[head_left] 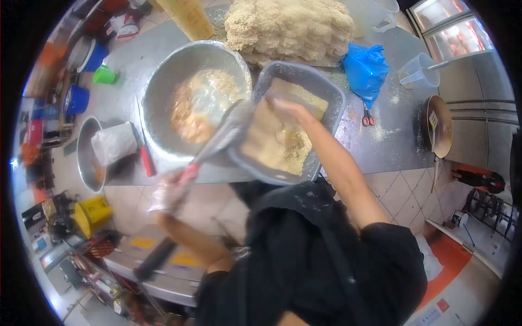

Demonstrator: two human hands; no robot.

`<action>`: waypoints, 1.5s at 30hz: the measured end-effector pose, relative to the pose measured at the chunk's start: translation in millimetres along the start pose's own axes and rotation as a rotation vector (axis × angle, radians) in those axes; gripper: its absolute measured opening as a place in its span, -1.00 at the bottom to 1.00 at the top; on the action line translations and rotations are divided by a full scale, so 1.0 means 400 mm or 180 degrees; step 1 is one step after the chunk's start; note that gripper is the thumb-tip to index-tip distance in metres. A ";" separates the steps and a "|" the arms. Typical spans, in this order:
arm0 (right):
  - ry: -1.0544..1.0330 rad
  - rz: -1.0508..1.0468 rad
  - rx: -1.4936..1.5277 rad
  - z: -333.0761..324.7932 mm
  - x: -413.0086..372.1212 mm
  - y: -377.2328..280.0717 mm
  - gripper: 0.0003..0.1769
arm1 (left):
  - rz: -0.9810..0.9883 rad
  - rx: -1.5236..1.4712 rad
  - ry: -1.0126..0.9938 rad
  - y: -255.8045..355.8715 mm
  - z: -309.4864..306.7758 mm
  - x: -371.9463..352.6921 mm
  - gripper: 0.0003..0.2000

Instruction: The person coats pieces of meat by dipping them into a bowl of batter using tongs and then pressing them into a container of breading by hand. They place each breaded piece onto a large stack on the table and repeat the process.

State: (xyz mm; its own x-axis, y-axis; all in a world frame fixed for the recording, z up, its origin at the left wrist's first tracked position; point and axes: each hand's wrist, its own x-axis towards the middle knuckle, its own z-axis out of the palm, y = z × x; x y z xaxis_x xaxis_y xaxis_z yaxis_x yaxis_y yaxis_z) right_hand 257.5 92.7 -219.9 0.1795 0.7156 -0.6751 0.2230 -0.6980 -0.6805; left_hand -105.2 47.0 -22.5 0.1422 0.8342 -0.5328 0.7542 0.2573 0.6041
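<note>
My left hand (173, 190), in a clear, whitish glove, is wrapped round the red handle of a metal tool (225, 127). Its broad blade is smeared by motion and reaches from the steel bowl (155, 70) over the near left rim of the grey tub (338, 98). Wet, pinkish-tan pieces in pale batter (190, 122) lie inside that bowl. The tub holds pale yellow crumbs (293, 157), with a small wet patch among them. Inside the tub, my right hand (283, 106) is over the crumbs near the blade's tip, its fingers blurred.
Behind the tub rises a large heap of crumbs (288, 27). To its right are a blue plastic bag (365, 70), scissors (368, 117), a clear jug (418, 70) and a pan (443, 127). On the left lie a red-handled knife (147, 160) and a smaller bowl (87, 136) with a white bag (115, 144).
</note>
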 end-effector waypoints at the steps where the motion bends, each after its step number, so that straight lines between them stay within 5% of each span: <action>1: -0.0637 0.0573 0.1110 0.006 0.083 0.071 -0.79 | 0.0017 0.0049 0.0102 0.000 0.005 -0.005 -0.68; 3: -0.1259 0.1160 0.2202 0.034 0.155 0.144 -0.88 | -0.0070 -0.0104 0.0041 -0.014 0.008 -0.008 -0.69; 5: -0.1509 0.0108 0.1062 0.083 0.170 0.151 -0.78 | -0.0152 -0.0251 -0.0031 -0.038 0.006 -0.008 -0.69; 11: -0.1184 0.0567 -0.0081 0.005 -0.072 -0.077 -0.40 | -0.0292 -0.0153 0.0205 -0.067 0.003 -0.017 -0.69; 12: -0.1555 0.0236 -0.0205 -0.007 -0.019 -0.039 -0.29 | -0.0368 -0.0310 0.0133 -0.068 0.001 -0.020 -0.68; 14: -0.1756 -0.0092 -0.0532 -0.077 -0.047 -0.055 -0.28 | -0.0461 -0.0482 0.0059 -0.066 -0.009 -0.024 -0.68; 16: -0.1944 -0.0427 -0.0844 -0.131 -0.069 -0.068 -0.27 | -0.0621 0.0092 -0.0139 -0.063 -0.024 -0.021 -0.44; 18: -0.1563 -0.1583 -0.1995 -0.165 -0.072 -0.078 -0.43 | -0.0581 0.0047 -0.0036 -0.091 -0.015 -0.010 -0.43; 20: -0.1745 -0.1393 -0.2381 -0.138 -0.013 -0.006 -0.51 | -0.0529 0.0026 0.0056 -0.106 -0.007 -0.007 -0.43; 23: -0.2195 -0.0401 -0.4419 -0.046 -0.076 -0.075 -0.63 | -0.0384 0.0356 0.0164 -0.102 -0.005 0.008 -0.46; 27: -0.2375 -0.1361 -0.4359 -0.043 -0.057 0.038 -0.59 | -0.0340 -0.0131 -0.0039 -0.087 -0.001 -0.003 -0.47; 29: -0.1491 -0.2139 -0.3058 -0.081 -0.054 0.085 -0.53 | -0.0370 -0.0048 -0.0065 -0.071 -0.005 -0.006 -0.48; 32: -0.0994 -0.2353 -0.2494 -0.138 -0.217 -0.067 -0.50 | -0.0597 -0.0245 -0.0192 -0.082 0.004 -0.008 -0.49; 36: -0.0792 -0.2068 -0.1952 -0.145 -0.195 0.069 -0.55 | -0.0495 -0.0336 -0.0034 -0.091 0.018 -0.012 -0.49; 39: 0.0337 -0.2677 -0.2544 -0.040 -0.279 0.109 -0.53 | -0.0406 -0.0373 -0.0052 -0.106 0.026 -0.006 -0.48; 42: -0.0775 -0.0787 -0.3847 -0.016 -0.370 0.028 -0.61 | -0.0431 -0.0498 -0.0158 -0.108 0.028 -0.007 -0.48; 43: -0.0793 -0.0780 -0.3851 -0.028 -0.364 0.051 -0.61 | -0.0358 -0.0664 -0.0058 -0.113 0.036 -0.008 -0.60; 45: -0.0198 -0.1918 -0.2361 -0.060 -0.346 0.106 -0.71 | -0.0282 -0.0828 0.0046 -0.118 0.043 -0.008 -0.72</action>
State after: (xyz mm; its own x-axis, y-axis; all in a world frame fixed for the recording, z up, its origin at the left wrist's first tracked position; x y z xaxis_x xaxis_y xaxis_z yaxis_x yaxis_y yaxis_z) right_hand 265.2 -35.3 -148.7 -0.2103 0.9308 -0.2988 0.8152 -0.0018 -0.5792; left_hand -130.0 23.9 -59.5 0.0723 0.8092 -0.5830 0.5730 0.4447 0.6884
